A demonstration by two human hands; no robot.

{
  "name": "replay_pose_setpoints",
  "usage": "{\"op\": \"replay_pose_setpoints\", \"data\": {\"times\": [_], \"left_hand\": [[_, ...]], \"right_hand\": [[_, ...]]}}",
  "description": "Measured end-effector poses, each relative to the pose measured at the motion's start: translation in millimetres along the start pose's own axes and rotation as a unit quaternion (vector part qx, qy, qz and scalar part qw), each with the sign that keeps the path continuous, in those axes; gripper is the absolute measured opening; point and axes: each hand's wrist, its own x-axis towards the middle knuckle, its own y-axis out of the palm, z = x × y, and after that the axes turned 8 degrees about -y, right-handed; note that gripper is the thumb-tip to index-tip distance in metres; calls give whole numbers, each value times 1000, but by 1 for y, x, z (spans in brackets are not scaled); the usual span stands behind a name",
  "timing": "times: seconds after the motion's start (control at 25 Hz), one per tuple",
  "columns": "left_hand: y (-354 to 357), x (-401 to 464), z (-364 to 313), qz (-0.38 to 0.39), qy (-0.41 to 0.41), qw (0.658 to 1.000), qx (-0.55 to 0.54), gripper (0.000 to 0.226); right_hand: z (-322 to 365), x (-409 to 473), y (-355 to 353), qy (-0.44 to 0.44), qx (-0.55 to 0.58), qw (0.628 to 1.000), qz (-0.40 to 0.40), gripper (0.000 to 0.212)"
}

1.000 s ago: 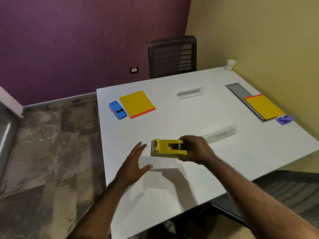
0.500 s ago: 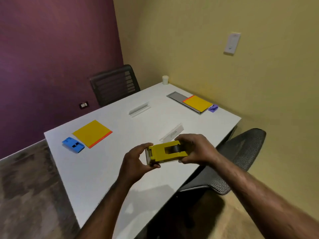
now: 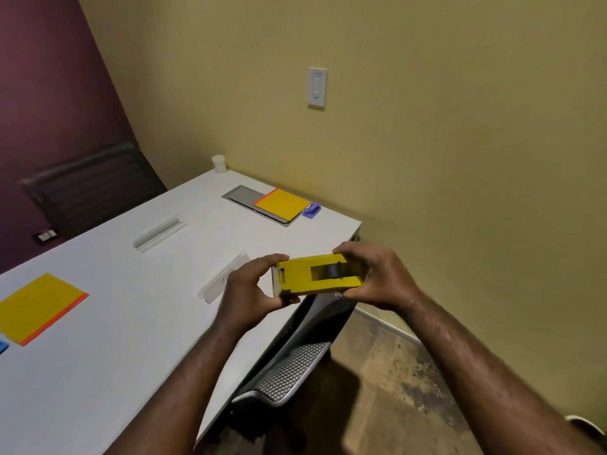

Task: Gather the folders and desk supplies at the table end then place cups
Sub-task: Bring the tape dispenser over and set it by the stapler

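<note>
Up high, both hands gripping yellow dispenser

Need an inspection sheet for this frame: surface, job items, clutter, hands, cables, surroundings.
Surface: white table, flat, far end against the yellow wall.
Job's things: yellow dispenser held off the table; yellow folder at left; second folder on a grey tray; purple item beside it; blue item at the frame edge; cup at the far corner.
Clutter: two clear name stands.
Hands: left hand and right hand each grip one end of the dispenser.
Cables: nothing seen.
Surroundings: mesh chair at the near edge, dark chair at the far end, wall switch, socket.
</note>
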Motion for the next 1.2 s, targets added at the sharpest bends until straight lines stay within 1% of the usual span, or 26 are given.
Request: {"op": "replay_pose_setpoints", "data": {"times": [0.12,0.24,0.48,0.6,0.68,0.72,0.8,0.96,1.2], "left_hand": [[54,34,-27,-10,0,1000,0,72],[94,63,-44,-9,-8,1000,1,72],[146,107,-57,-39,-17,998,-36,70],[163,138,-51,-52,-34,996,-62,70],[174,158,-44,-59,-45,994,-78,72],[180,169,-38,-61,-49,994,-79,73],[191,191,-22,-64,-62,993,-78,74],[208,231,16,-72,-95,990,-74,73],[216,274,62,-85,-144,985,-35,76]], "right_hand": [[-59,0,-36,-4,-2,1000,-7,69],[-105,2,-61,-3,0,1000,-11,70],[-166,19,-85,-28,-2,999,-20,73],[-199,35,-89,-25,40,997,-67,81],[-223,47,-84,-7,74,992,-97,83],[-237,57,-81,6,86,991,-100,83],[-262,78,-70,26,101,991,-88,82],[-308,125,-42,37,124,990,-63,82],[-348,189,-6,44,147,988,8,89]]}}
